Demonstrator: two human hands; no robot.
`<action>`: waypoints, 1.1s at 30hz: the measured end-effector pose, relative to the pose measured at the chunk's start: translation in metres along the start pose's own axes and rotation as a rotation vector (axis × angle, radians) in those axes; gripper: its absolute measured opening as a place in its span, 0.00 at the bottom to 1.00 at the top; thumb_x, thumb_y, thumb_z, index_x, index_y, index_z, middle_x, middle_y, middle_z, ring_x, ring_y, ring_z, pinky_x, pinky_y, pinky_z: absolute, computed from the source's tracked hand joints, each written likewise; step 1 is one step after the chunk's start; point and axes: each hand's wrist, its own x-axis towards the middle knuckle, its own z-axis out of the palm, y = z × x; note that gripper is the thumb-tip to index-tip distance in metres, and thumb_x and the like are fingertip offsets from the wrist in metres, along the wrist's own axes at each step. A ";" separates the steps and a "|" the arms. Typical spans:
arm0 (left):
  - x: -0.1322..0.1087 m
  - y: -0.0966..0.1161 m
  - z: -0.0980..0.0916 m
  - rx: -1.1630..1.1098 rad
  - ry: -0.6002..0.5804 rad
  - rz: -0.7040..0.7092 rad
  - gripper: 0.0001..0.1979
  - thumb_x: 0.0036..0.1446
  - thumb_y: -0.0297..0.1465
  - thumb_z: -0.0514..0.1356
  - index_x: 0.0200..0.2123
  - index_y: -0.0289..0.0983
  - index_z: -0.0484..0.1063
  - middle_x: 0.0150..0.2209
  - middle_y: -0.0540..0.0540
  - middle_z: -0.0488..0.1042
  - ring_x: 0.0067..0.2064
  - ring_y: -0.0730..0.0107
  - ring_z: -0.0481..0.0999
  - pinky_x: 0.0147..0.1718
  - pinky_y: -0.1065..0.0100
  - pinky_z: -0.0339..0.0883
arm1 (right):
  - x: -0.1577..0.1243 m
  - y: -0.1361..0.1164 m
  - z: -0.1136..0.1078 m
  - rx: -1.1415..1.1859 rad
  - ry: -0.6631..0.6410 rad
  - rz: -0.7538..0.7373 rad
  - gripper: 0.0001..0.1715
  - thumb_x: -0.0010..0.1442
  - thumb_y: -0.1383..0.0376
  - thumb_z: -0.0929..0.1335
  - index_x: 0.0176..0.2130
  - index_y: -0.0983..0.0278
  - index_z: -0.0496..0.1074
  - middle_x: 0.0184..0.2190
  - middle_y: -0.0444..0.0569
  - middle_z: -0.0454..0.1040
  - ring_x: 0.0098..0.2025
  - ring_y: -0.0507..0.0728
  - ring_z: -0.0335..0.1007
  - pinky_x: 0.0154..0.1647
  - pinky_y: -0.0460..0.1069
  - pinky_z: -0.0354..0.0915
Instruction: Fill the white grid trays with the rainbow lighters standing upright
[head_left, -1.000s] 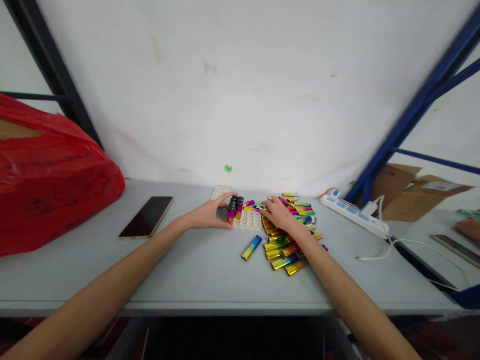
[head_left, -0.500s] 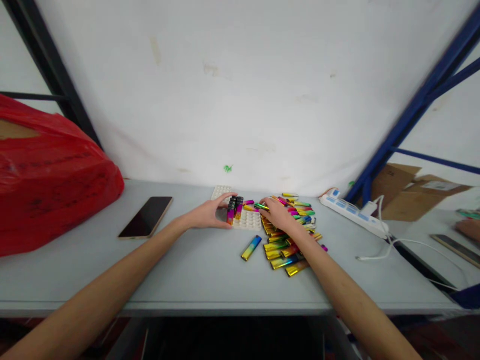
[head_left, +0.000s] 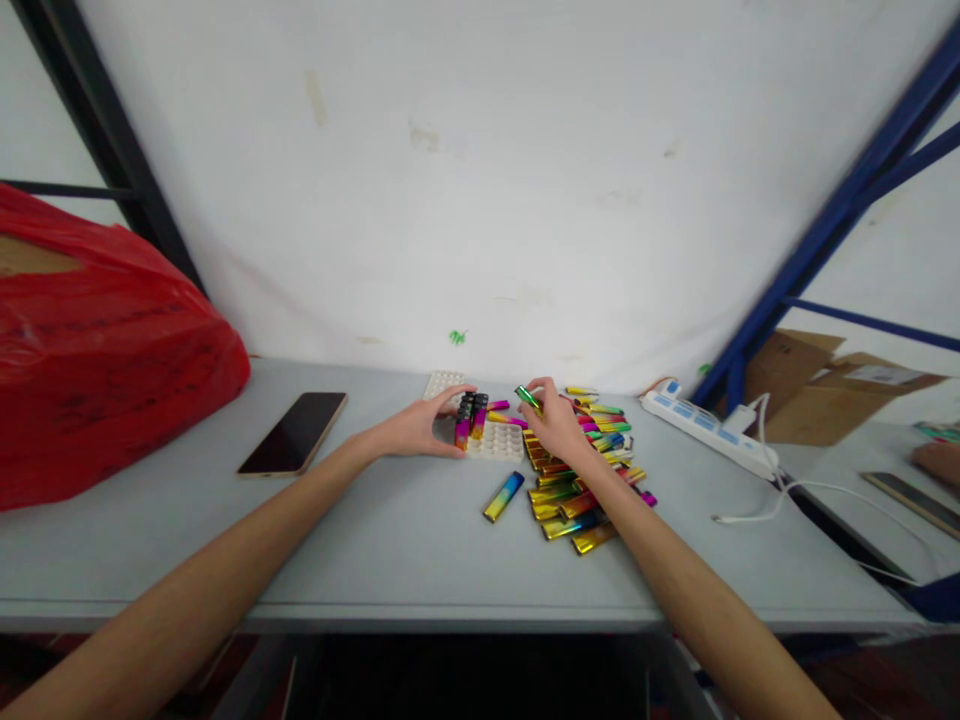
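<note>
My left hand (head_left: 417,428) curves around a group of upright lighters (head_left: 463,430) with black tops and pink-to-yellow bodies, thumb in front and fingers behind. These stand at the left part of a white tray with round hollows (head_left: 504,442). Between the fingertips of my right hand (head_left: 555,420) is a shiny green lighter (head_left: 528,399), tilted and raised above the table. Below that hand spreads a pile of metallic gold and multicoloured lighters (head_left: 577,500), partly hidden by the wrist. A single blue-and-yellow lighter (head_left: 503,497) lies apart, in front of the tray.
A dark-screened phone (head_left: 295,434) lies on the left, near a large red plastic bag (head_left: 112,350). To the right are a white power strip (head_left: 709,432) with a cable and open cardboard boxes (head_left: 817,390). Another person's hand (head_left: 937,462) shows at the far right edge.
My right hand has lifted off the pile with the green lighter and turned it more upright. My left hand stays around the standing lighters.
</note>
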 end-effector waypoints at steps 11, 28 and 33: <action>0.000 -0.001 0.000 0.020 0.004 0.002 0.55 0.49 0.40 0.76 0.74 0.43 0.50 0.62 0.39 0.76 0.63 0.49 0.75 0.66 0.52 0.62 | -0.002 -0.038 -0.008 0.043 0.056 0.039 0.28 0.71 0.46 0.61 0.26 0.60 0.60 0.21 0.39 0.60 0.27 0.52 0.57 0.31 0.48 0.51; -0.001 0.005 0.000 0.003 0.000 -0.017 0.55 0.48 0.41 0.76 0.74 0.43 0.51 0.64 0.38 0.75 0.65 0.50 0.74 0.67 0.52 0.61 | -0.008 -0.045 0.003 -0.012 0.040 0.041 0.21 0.62 0.56 0.65 0.22 0.60 0.58 0.18 0.39 0.54 0.25 0.51 0.53 0.29 0.48 0.48; -0.001 0.004 0.000 -0.018 -0.006 0.013 0.55 0.49 0.42 0.76 0.74 0.43 0.50 0.62 0.39 0.76 0.64 0.50 0.75 0.66 0.53 0.62 | -0.008 -0.049 0.001 -0.016 0.021 -0.023 0.24 0.70 0.50 0.64 0.27 0.60 0.63 0.21 0.40 0.63 0.26 0.53 0.58 0.32 0.48 0.53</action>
